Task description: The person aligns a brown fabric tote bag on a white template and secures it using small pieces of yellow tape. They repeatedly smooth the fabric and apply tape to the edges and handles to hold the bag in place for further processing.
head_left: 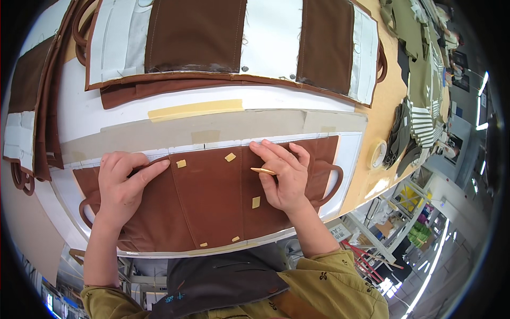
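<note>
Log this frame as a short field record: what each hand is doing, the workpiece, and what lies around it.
left hand: pressed flat on the brown fabric panel, index finger stretched along its upper edge
right hand: fingertips on the panel's upper edge, a thin tan stick held between the fingers
workpiece: brown fabric panel with loop handles at both ends, lying on a white template board
tape: small tan tape pieces stuck on the panel
behind: further brown panels on white boards
right side: tape roll on the wooden table
</note>
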A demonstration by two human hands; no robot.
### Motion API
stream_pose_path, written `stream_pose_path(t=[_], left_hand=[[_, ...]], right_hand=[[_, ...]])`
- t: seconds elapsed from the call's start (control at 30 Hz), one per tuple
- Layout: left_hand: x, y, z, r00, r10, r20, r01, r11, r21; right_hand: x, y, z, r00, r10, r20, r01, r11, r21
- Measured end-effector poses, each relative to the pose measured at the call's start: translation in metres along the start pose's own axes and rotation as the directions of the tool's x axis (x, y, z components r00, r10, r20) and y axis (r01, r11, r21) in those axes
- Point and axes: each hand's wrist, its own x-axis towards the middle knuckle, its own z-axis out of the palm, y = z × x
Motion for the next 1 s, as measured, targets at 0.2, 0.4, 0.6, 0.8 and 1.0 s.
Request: stream_pose_path(t=[0.2,0.4,0.6,0.8,1.0], left_hand=[[0.0023,0.0024,-0.002,1.0,0.018,-0.003,-0.018,1.0,0.0],[0.0018,0.0019,-0.0012,1.0,0.001,0.001,-0.001,1.0,0.004],[0.0003,0.0017,-0.0002,1.0,-0.011,-0.01,0.011,1.0,-0.004],[-0.0031,-0.0004,-0.0003,1.0,-0.023,0.007,0.023,1.0,-0.006],[-0.0043,0.0006,-0.0013,0.999,-0.033,0.026,0.033,0.999,0.005]], right_hand=[[-0.0004,0.0005,-0.0009,1.0,0.013,0.01,-0.013,1.0,0.009],[0.0018,-0.0008,-0.004,0.999,0.009,0.042,-0.009,1.0,0.004],[0.0017,-0.0012,-0.0028,0.998,0.036,0.045,-0.036,0.999,0.01],[0.003,-0.0009,-0.0019,0.998,0.048,0.041,-0.049,0.999,0.021],[0.002,-0.0014,-0.0006,0.999,0.038,0.021,-0.038,0.999,0.007]])
